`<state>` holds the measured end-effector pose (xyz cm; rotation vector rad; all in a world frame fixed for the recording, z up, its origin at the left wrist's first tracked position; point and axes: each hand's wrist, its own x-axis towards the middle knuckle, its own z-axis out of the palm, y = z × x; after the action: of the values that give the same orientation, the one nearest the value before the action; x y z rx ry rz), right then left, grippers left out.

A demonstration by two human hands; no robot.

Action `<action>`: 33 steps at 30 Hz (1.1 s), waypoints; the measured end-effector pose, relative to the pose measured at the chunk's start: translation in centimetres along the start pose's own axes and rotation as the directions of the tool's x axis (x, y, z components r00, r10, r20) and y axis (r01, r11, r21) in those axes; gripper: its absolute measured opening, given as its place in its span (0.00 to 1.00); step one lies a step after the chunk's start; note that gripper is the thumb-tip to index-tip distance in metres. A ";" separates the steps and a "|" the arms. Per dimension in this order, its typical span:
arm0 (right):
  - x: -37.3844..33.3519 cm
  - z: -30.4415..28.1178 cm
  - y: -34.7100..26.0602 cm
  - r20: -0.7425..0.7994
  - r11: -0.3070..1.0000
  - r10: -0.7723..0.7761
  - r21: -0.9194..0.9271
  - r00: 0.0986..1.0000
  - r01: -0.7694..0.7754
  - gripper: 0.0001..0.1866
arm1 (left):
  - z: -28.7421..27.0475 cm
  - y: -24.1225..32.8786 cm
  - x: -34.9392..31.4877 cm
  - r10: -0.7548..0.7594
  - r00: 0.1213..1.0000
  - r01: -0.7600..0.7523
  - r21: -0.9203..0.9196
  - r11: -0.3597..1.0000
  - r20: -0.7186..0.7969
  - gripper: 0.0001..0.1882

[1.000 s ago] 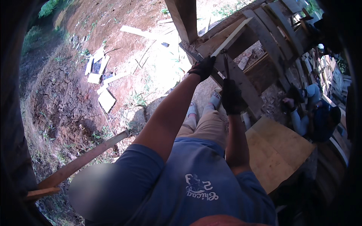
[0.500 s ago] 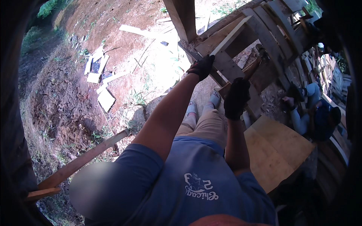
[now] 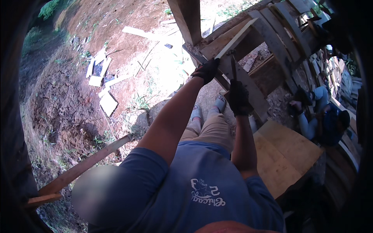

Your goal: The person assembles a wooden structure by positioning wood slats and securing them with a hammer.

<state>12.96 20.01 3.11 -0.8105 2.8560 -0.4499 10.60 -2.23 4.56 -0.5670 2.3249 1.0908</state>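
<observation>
My left hand (image 3: 206, 71), in a dark glove, is closed around the near end of a pale wooden strip (image 3: 240, 35). The strip slants away to the upper right across a rough frame of boards (image 3: 248, 83). In my gloved right hand (image 3: 239, 98) is a hammer (image 3: 234, 69), gripped by its handle. The hammer's head is up beside the strip, a little right of my left hand. Whether it touches the wood, and whether a nail is there, I cannot tell.
A thick wooden post (image 3: 186, 21) stands just beyond the frame. A plywood sheet (image 3: 285, 155) lies to my right, near a crouching person (image 3: 330, 120). On the left a long board (image 3: 87, 165) slants upward. Wood scraps (image 3: 108, 103) lie on the sunlit dirt.
My right hand has swung the hammer leftward, bringing its head from over the boards on the right to the pale strip. My left hand has barely moved.
</observation>
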 end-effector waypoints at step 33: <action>2.0 -2.7 -1.3 -0.048 1.000 -0.021 -0.012 0.999 0.021 0.09 | -0.4 -1.0 0.9 0.023 0.998 -0.025 -0.044 0.999 -0.058 0.30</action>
<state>11.33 18.54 5.99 -0.8436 2.8993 -0.4616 10.40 -3.27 3.63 -0.5952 2.3673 1.1540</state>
